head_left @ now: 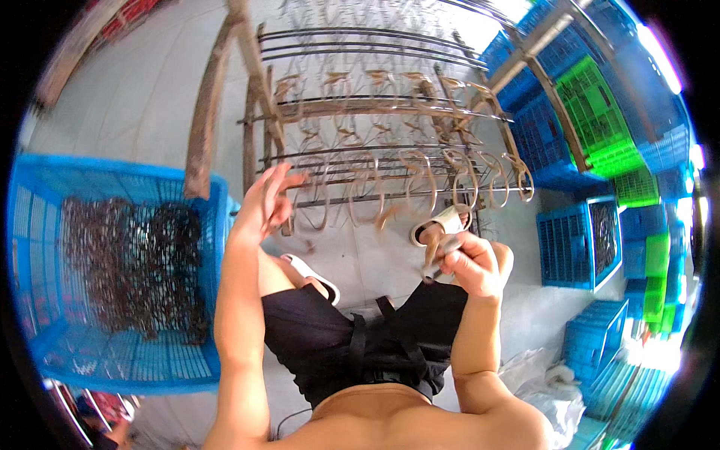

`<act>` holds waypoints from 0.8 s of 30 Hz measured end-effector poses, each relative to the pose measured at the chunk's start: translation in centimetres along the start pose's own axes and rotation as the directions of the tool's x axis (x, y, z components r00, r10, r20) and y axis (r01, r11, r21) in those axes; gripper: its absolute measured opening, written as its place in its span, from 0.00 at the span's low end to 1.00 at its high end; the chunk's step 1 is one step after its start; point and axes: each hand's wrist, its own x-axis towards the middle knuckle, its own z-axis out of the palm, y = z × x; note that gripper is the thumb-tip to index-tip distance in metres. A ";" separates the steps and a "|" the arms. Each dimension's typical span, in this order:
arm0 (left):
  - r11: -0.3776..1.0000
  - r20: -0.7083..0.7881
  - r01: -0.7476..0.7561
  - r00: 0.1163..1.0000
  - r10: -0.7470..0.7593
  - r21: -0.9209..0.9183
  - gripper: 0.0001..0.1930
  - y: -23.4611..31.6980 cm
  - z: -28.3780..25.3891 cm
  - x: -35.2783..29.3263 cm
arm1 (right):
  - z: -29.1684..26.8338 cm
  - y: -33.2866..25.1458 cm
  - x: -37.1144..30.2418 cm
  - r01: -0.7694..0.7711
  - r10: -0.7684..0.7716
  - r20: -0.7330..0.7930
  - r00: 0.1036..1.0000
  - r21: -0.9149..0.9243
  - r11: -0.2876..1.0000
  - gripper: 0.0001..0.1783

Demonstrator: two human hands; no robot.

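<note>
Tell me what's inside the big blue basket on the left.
A heap of dark, thin pieces lies in the blue basket. Whatever is beneath the heap is covered, and single pieces are too jumbled to make out.

Blurred left hand (268, 202), indistinct small object (448, 245) in right hand (477, 262).

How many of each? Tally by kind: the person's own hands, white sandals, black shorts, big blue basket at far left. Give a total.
Hands: 2 (left hand, right hand)
Sandals: 2
Shorts: 1
Basket: 1
Total: 6
</note>
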 end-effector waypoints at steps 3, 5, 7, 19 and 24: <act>0.996 0.144 0.084 0.986 -0.086 0.021 0.26 -2.5 -0.9 -2.3 | -1.4 -0.6 -1.2 -0.101 0.100 -0.008 0.995 -0.028 0.995 0.11; 0.975 0.003 0.028 1.000 -0.029 0.222 0.22 -4.1 -0.4 -5.4 | -2.5 0.9 -1.7 -0.071 0.074 0.009 0.997 -0.207 0.976 0.09; 0.863 -0.156 -0.176 0.948 0.279 0.473 0.19 -6.0 -0.2 -8.2 | -1.4 -0.3 -0.5 -0.043 0.122 0.154 0.981 -0.436 0.899 0.07; 0.919 0.273 -0.252 0.947 0.170 0.304 0.09 -7.0 13.3 -11.0 | 0.0 3.5 -1.5 0.112 -0.188 -0.443 0.877 -0.192 0.975 0.31; 0.992 0.129 -0.066 0.990 0.052 0.109 0.09 -7.1 22.0 -10.8 | 2.5 5.5 -5.0 0.100 -0.011 -0.626 0.780 0.107 0.989 0.29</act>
